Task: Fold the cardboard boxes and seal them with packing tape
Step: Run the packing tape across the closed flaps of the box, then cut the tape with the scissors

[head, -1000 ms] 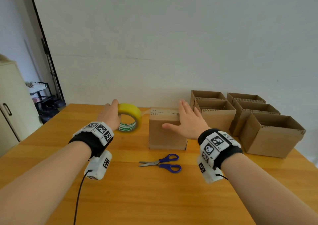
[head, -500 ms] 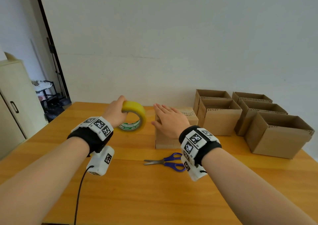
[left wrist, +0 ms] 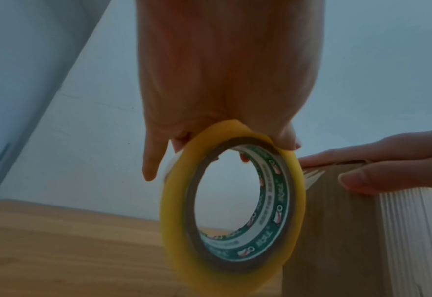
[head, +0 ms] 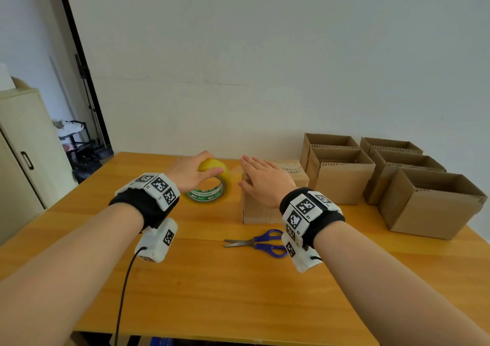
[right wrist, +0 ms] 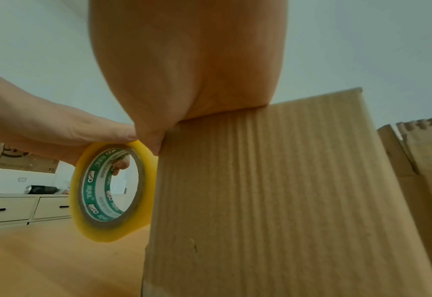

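A closed cardboard box stands on the wooden table, with tape running over its top. My right hand lies flat on the box's top left edge, fingers straight, thumb against the left side. My left hand grips a yellow roll of packing tape by its upper rim, just left of the box and above the table. In the left wrist view the tape roll stands on edge beside the box. In the right wrist view the roll hangs left of the box wall.
Blue-handled scissors lie in front of the box. Several open cardboard boxes stand in rows at the back right, one large near the right edge. A cabinet stands left of the table.
My right hand slid leftward across the box top to its left edge. The left hand brought the tape roll closer to the box and slightly lower.
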